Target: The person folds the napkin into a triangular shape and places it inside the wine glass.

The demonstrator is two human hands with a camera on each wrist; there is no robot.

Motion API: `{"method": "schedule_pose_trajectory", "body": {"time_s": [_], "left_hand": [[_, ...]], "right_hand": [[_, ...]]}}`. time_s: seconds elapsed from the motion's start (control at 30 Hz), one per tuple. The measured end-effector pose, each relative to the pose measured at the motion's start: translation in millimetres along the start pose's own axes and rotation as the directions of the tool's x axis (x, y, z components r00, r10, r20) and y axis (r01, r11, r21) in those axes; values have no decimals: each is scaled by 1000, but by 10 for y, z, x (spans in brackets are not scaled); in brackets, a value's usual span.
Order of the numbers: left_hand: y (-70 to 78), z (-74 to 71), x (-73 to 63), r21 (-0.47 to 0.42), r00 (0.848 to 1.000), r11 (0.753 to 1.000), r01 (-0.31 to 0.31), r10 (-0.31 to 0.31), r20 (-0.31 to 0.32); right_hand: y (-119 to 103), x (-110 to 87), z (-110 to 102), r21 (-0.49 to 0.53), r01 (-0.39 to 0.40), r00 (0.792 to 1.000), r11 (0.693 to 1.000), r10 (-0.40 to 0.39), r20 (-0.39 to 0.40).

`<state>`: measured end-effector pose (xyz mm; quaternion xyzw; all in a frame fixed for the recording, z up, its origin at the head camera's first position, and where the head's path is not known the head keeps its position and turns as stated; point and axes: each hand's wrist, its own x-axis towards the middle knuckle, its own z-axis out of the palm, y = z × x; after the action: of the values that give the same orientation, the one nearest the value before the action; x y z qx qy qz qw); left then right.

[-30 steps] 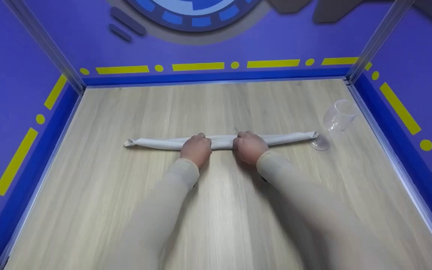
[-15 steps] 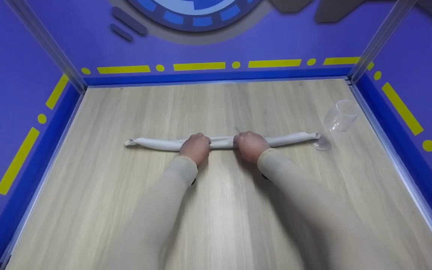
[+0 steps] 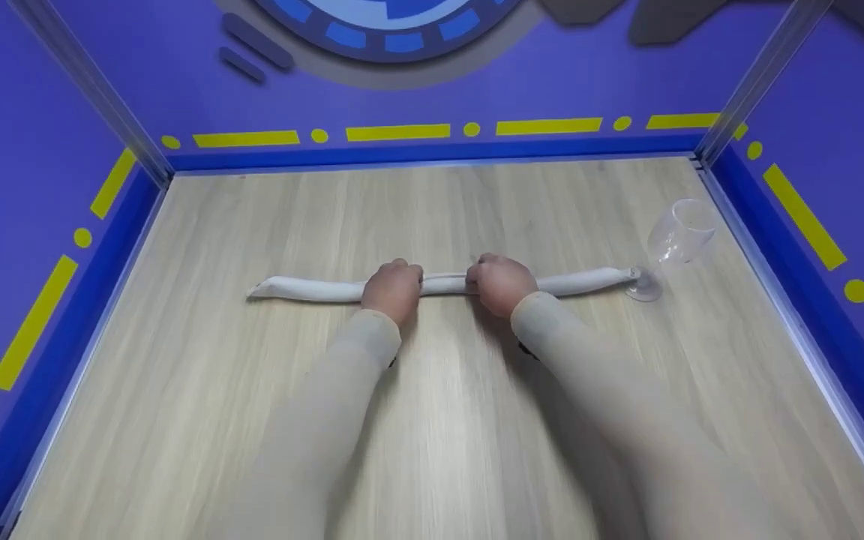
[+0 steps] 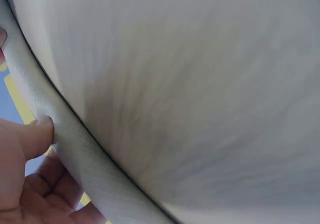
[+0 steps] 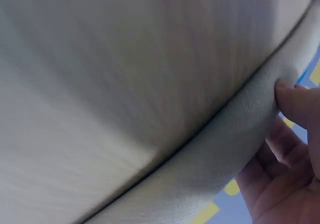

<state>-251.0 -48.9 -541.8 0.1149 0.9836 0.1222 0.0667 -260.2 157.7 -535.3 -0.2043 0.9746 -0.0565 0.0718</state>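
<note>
A white cloth (image 3: 312, 289), rolled into a long narrow tube, lies crosswise on the wooden table. My left hand (image 3: 393, 291) grips it just left of its middle, and my right hand (image 3: 505, 285) grips it a short way to the right. In the left wrist view, the thumb presses the near side of the roll (image 4: 85, 154) while the fingers are curled behind it. A similar hold shows in the right wrist view, thumb on the rolled cloth (image 5: 225, 129) and fingers beyond it. Between the hands, a thin loose edge runs along the far side.
A clear wine glass (image 3: 681, 236) stands at the right, its foot (image 3: 643, 286) right at the cloth's right end. The wooden table (image 3: 432, 420) is bounded by blue-purple panels (image 3: 432, 105) at the back and both sides.
My hands have turned the cloth a little and stay around its middle, the right hand slightly farther forward. The roll's ends have changed shape, and its middle looks rounder. The glass has not moved.
</note>
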Motion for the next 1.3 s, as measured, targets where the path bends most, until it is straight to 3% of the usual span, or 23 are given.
{"method": "schedule_pose_trajectory", "body": {"time_s": [0.17,0.4,0.7,0.93,1.03,1.3], "left_hand": [[33,20,-33,140,999,989,-50,51,0],[33,41,-54,177,999,983,-47,47,7],[3,35,-56,100,998,994,-52,54,-18],[-23,-3,-56,22,999,1000,-3,2,38],[-42,22,-40,-12,999,1000,21,-21,25],[-29,1,-34,-100,999,994,50,-50,4]], "right_hand": [[0,-49,47,-94,46,999,995,-47,-13],[-5,-60,56,-128,62,998,990,-60,17],[24,-50,58,-89,83,997,993,-83,0],[52,-30,57,98,-26,999,995,22,46],[56,-24,58,153,-57,998,987,51,47],[56,-31,47,174,-71,997,982,68,26]]}}
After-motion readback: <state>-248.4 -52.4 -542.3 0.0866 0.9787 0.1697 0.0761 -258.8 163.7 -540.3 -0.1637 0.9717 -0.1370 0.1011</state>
